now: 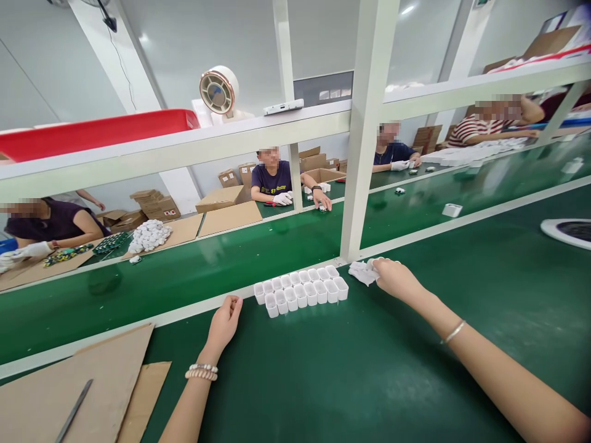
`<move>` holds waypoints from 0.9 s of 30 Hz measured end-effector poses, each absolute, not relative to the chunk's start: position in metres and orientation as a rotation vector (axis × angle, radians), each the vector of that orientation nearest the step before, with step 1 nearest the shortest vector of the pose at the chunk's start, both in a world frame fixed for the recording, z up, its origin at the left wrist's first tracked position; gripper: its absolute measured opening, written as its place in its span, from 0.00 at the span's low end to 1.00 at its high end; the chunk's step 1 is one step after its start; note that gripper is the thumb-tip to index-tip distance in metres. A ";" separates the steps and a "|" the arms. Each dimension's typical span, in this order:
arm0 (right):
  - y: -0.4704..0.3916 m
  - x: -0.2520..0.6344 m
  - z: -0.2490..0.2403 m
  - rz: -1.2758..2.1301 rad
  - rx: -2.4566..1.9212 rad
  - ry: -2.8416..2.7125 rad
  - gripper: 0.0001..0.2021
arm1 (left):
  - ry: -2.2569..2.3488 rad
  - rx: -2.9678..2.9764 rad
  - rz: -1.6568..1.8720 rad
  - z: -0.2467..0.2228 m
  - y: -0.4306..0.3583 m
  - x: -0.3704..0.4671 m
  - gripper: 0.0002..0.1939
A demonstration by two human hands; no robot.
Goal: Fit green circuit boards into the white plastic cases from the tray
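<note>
Cups [301,295] are already standing in two rows, remaining work unclear; to their right, the right hand [394,277] is pinching cloth [362,272]; opposite, the left hand [224,323] is hiding its grip.

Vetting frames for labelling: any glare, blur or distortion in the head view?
Head view: pale glare on the table at right; head view: post leans (lens or camera tilt), right corners darken; head view: cups fairly clear, white cloth in the right hand less crisp; head view: co-workers have pixelated heads.
</note>
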State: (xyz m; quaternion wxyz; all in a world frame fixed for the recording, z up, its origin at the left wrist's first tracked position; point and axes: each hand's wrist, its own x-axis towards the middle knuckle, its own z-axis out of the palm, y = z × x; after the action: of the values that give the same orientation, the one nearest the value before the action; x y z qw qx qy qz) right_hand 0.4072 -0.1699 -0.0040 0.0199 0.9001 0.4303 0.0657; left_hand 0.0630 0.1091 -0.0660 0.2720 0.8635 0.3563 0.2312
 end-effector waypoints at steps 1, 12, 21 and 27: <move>-0.170 0.407 -0.004 0.210 2.788 1.330 0.17 | 0.962 2.329 0.625 -0.066 0.109 0.063 0.22; -0.169 0.400 -0.008 0.261 2.770 1.254 0.11 | 0.963 2.315 0.623 -0.067 0.110 0.063 0.22; -0.164 0.401 -0.014 0.402 2.770 1.207 0.11 | 0.957 2.335 0.618 -0.066 0.109 0.063 0.22; -0.161 0.401 -0.017 0.425 2.672 1.323 0.12 | 0.949 2.327 0.623 -0.065 0.108 0.063 0.22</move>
State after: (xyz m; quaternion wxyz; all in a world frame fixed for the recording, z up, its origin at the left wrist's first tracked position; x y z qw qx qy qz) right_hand 0.4013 -0.1615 -0.0168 0.0649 0.8853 0.4384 0.1407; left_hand 0.0633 0.1076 -0.0646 0.2727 0.8647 0.3527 0.2313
